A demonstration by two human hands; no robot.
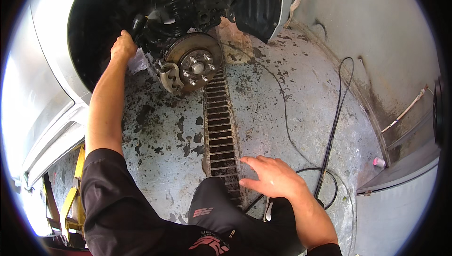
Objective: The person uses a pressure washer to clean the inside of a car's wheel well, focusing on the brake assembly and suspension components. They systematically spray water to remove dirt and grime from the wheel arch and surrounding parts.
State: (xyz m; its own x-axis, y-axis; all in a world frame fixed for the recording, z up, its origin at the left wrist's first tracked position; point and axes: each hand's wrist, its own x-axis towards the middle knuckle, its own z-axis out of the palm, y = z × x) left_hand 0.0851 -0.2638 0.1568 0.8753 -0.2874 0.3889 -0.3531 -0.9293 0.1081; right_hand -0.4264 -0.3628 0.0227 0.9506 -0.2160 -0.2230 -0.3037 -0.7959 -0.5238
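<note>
My left hand reaches into the wheel arch of a silver car. Its fingers are closed round a black, rounded hand-held tool, whose exact kind I cannot make out. Just to the right, a brake disc sits on the wheel hub with bare studs, and the road wheel is off. A metal caliper bracket hangs at the disc's lower left edge. Over my knee, my right hand is held in the air, thumb and fingers apart, holding nothing.
A metal floor grate runs from the disc towards me across worn grey-blue floor. Looped black cable lies at the right by a wall. A small pink-capped container is near the wall, and a yellow metal frame stands lower left.
</note>
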